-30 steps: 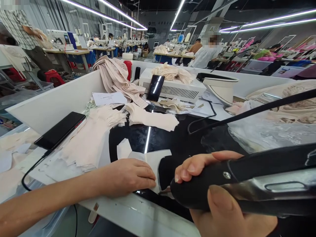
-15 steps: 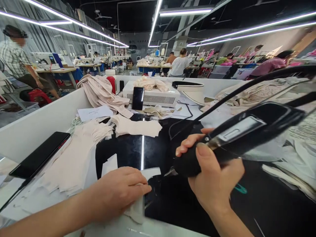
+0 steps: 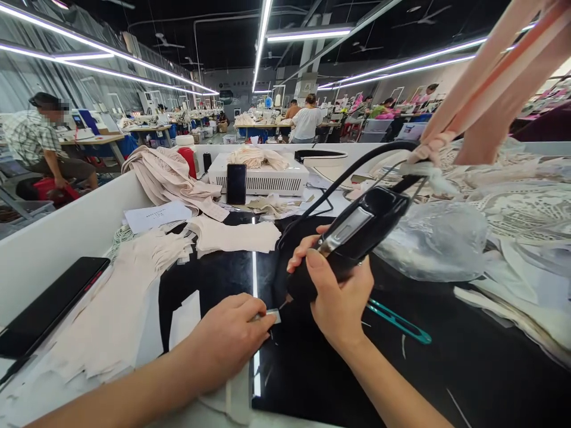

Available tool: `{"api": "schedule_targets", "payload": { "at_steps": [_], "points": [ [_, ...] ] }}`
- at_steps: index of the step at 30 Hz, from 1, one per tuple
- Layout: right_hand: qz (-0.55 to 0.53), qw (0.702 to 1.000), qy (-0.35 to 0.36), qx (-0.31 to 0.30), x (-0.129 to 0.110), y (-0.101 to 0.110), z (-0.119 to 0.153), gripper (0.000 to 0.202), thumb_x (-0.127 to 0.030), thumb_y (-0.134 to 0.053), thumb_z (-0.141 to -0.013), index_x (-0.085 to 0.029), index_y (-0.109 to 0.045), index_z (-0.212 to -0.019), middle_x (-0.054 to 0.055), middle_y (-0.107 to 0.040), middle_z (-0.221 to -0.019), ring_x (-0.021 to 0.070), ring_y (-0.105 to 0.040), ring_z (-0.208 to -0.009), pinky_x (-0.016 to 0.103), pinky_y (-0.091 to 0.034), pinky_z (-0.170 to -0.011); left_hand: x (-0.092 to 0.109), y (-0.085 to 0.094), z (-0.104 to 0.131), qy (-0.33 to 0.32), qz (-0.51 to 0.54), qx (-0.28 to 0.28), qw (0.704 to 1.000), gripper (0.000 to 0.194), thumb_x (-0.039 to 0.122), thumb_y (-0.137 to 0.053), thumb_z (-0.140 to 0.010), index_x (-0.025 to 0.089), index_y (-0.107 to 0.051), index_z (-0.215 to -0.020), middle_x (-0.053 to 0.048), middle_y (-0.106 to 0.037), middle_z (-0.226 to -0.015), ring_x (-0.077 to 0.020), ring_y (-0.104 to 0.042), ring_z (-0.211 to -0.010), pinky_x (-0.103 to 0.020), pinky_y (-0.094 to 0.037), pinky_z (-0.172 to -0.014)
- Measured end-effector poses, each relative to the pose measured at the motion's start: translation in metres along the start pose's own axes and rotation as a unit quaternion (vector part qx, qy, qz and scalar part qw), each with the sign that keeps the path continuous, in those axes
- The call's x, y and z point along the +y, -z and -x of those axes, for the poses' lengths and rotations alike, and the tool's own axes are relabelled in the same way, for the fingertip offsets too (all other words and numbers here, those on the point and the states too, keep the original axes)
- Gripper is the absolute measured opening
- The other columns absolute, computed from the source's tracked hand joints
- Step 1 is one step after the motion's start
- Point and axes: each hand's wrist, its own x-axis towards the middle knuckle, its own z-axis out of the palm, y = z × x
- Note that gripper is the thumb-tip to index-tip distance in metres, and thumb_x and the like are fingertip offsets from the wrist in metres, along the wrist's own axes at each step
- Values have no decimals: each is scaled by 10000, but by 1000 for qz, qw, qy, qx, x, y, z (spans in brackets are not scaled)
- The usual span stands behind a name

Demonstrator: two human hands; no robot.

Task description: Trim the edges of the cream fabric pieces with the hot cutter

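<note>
My right hand is wrapped round a black corded handheld tool, which is tilted with its thin metal tip pointing down and left. Thumb and fingers of my left hand pinch a small pale fabric piece, its end showing just beyond the fingertips. The tip is right beside that end; whether they touch I cannot tell. Both hands are over the glossy black work surface. A white piece lies just left of my left hand.
Pale cut fabric pieces and a black phone lie at the left. Behind are a stack of pieces and a white vented box. Teal tweezers and a clear plastic bag are at the right. Pink strips hang above the tool.
The view has turned right. My right hand has brought the tool closer to my left hand, and it stands steeper. The fabric end past my left fingers is now shorter. More of the tweezers shows.
</note>
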Motion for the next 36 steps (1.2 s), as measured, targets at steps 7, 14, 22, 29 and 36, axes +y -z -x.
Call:
{"api": "schedule_targets", "payload": {
  "at_steps": [7, 14, 22, 29, 36],
  "points": [
    [-42, 999, -9, -7, -2, -2, 2, 337, -331, -865, -836, -264, -637, -1075, -73, -718, -773, 131, -661, -568, 272, -589, -530, 0, -2, 1, -1, 7, 8, 1000, 216, 85, -644, -1007, 148, -709, -1202, -87, -732, -1068, -245, -720, -906, -384, -672, -804],
    [-40, 999, -14, -20, -3, -1, 5, 315, -301, -856, -854, -261, -649, -1088, -70, -724, -792, 124, -673, -586, 258, -594, -545, 0, -3, 2, -7, 20, 5, 1000, 203, 80, -631, -1019, 156, -689, -1198, -80, -733, -1070, -245, -722, -922, -386, -674, -827],
    [-20, 1000, 2, -13, -4, 1, 7, 324, -290, -848, -839, -263, -644, -1089, -65, -728, -789, 135, -669, -577, 273, -591, -528, 0, -6, 4, -26, 18, 9, 999, 312, -26, -577, -983, 135, -670, -1234, -85, -727, -1070, -239, -713, -962, -368, -657, -868],
    [-21, 1000, 0, -9, -3, 2, 7, 328, -313, -860, -842, -267, -650, -1088, -68, -728, -790, 133, -668, -578, 271, -590, -535, 0, -7, 4, -36, 18, 16, 999, 261, -13, -537, -1018, 132, -667, -1191, -81, -738, -1064, -214, -718, -938, -338, -643, -882],
    [-25, 1000, -5, 4, -6, 4, 4, 379, -406, -898, -851, -265, -651, -1102, -60, -713, -785, 143, -667, -575, 286, -577, -544, -2, -7, 4, -38, 21, 14, 999, 315, -53, -592, -945, 124, -667, -1194, -83, -744, -1076, -222, -719, -949, -337, -637, -892]
  ]
}}
